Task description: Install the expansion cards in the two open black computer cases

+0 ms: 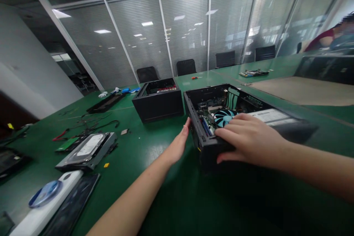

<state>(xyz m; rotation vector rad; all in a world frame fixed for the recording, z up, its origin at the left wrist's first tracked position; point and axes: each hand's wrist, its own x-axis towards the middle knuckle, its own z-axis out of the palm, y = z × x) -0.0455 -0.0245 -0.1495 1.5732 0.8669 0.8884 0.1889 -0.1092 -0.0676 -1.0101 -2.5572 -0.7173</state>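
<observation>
A black computer case point(203, 143) lies on the green table with its top side uncovered. Inside it show a teal-bladed fan point(224, 117), blue memory sticks, a circuit board and a power supply point(272, 115) with a pale label. My left hand point(179, 142) rests flat against the case's left wall, fingers stretched out. My right hand point(246, 136) is hooked over the near wall, its fingers inside and the thumb outside, gripping the edge. Part of the case's near side is hidden behind this hand and forearm.
Behind stands a second black case point(159, 105). To the left lie a hard drive point(90, 149), cables, a yellow bit point(106, 165), a white strip point(52, 202) and a blue tape roll point(45, 193). Farther back are a screwdriver point(195, 77), a circuit board point(254, 73) and a brown sheet point(301, 90). A person point(323, 40) sits far right.
</observation>
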